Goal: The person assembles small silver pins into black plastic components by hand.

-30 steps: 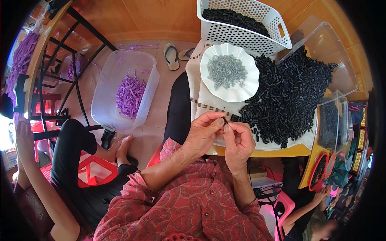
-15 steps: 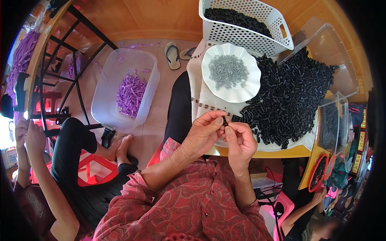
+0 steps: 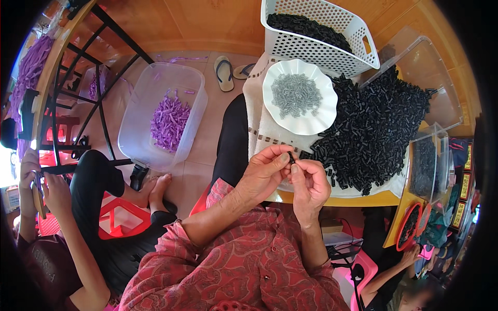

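Note:
My left hand [image 3: 265, 171] and my right hand [image 3: 309, 182] meet at the table's near edge. Between their fingertips is a small black cylindrical piece [image 3: 291, 157], pinched from both sides. Right beside my hands spreads a big heap of similar short black pieces [image 3: 371, 135]. Beyond my hands stands a white plate with a wavy rim [image 3: 326, 120], holding a pile of small clear pieces [image 3: 296, 95]. The plate rests on a pale cloth [image 3: 258, 116]. Fingers cover part of the held piece.
A white perforated basket [image 3: 316, 54] of black pieces stands at the back, near clear plastic bins [image 3: 438, 98]. On the floor at left are a translucent tub [image 3: 129, 132] with purple strips and sandals [image 3: 224, 72]. Co-workers' hands [image 3: 52, 189] show at far left, others at lower right.
My hands keep their pinch on the black piece, almost in place. At far left, the co-worker's hands have shifted and a scissors-like tool now shows between them. The whole view has tilted slightly.

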{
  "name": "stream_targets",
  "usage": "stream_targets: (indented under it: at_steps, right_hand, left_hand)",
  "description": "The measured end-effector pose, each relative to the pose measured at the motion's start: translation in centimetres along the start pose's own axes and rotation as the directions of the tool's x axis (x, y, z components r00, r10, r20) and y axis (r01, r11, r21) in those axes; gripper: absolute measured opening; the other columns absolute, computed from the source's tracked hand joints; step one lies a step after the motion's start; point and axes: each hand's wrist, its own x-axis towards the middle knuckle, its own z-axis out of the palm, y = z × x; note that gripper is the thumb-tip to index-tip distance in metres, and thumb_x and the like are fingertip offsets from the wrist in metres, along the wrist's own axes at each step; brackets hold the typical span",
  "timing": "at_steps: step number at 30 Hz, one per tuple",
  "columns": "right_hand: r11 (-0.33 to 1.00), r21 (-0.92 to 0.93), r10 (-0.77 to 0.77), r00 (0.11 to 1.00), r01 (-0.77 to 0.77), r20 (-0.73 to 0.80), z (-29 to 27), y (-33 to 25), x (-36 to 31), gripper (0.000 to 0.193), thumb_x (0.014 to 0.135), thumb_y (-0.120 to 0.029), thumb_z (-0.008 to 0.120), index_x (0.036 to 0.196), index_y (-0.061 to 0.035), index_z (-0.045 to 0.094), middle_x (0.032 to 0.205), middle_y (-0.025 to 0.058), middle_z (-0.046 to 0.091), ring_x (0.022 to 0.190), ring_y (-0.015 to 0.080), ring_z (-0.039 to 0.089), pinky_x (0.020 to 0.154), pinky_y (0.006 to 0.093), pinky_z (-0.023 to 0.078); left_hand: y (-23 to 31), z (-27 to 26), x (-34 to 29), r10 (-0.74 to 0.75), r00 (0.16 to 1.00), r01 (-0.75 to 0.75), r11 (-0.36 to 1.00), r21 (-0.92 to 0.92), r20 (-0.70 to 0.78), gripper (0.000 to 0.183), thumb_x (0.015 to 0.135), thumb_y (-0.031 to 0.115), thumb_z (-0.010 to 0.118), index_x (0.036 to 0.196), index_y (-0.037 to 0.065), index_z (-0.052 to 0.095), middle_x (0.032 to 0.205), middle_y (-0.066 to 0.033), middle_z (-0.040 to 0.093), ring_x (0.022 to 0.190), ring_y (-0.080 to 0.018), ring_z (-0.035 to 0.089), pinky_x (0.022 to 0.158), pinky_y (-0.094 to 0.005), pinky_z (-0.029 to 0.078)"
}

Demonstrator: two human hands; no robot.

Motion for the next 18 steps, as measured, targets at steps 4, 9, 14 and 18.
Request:
stream_targets:
  at_steps: [4, 9, 14, 18]
  right_hand:
    - [0.997, -0.058, -0.045, 0.999, 0.043, -0.028, 0.1, 0.1, 0.0, 0.01, 0.085, 0.004, 0.064, 0.094, 0.0033, 0.061, 0.093, 0.0078, 0.06, 0.072, 0.0083, 0.059, 0.063, 0.0209, 0.05]
    - [0.969, -0.177, -0.18, 0.983, 0.17, -0.04, 0.1, 0.1, -0.1, 0.01, 0.084, 0.003, 0.066, 0.093, 0.0014, 0.061, 0.09, 0.0089, 0.062, 0.07, 0.0098, 0.06, 0.06, 0.0222, 0.05]
    - [0.94, -0.263, -0.231, 0.973, 0.217, -0.022, 0.0, -0.6, 0.1, 0.011, 0.083, 0.003, 0.066, 0.093, 0.0006, 0.061, 0.088, 0.0101, 0.062, 0.069, 0.0117, 0.06, 0.059, 0.0236, 0.05]
    - [0.907, -0.331, -0.271, 0.963, 0.261, 0.018, -0.1, -1.0, 0.1, 0.012, 0.083, 0.003, 0.067, 0.093, 0.0006, 0.061, 0.088, 0.0112, 0.062, 0.068, 0.014, 0.06, 0.058, 0.0243, 0.05]
  left_hand:
    - [-0.1, 0.1, -0.1, 0.011, 1.0, -0.011, 1.0, 0.016, -0.003, 0.02, 0.092, 0.005, 0.058, 0.112, 0.001, 0.062, 0.098, -0.0078, 0.066, 0.081, -0.0128, 0.06, 0.076, -0.0272, 0.05]
    - [-0.2, 0.3, -0.3, 0.032, 0.999, -0.032, 0.998, 0.062, 0.001, 0.019, 0.092, 0.005, 0.059, 0.11, 0.003, 0.063, 0.098, -0.0068, 0.066, 0.084, -0.0125, 0.061, 0.079, -0.0276, 0.051]
    - [-0.2, 0.2, -0.3, 0.047, 0.999, -0.048, 0.995, 0.092, 0.011, 0.018, 0.092, 0.005, 0.059, 0.11, 0.004, 0.064, 0.098, -0.0068, 0.066, 0.084, -0.0127, 0.062, 0.079, -0.0278, 0.052]
    - [-0.1, 0.5, -0.3, 0.082, 0.995, -0.089, 0.986, 0.141, 0.05, 0.018, 0.092, 0.004, 0.059, 0.109, 0.003, 0.063, 0.097, -0.0066, 0.066, 0.084, -0.0127, 0.062, 0.078, -0.0274, 0.053]
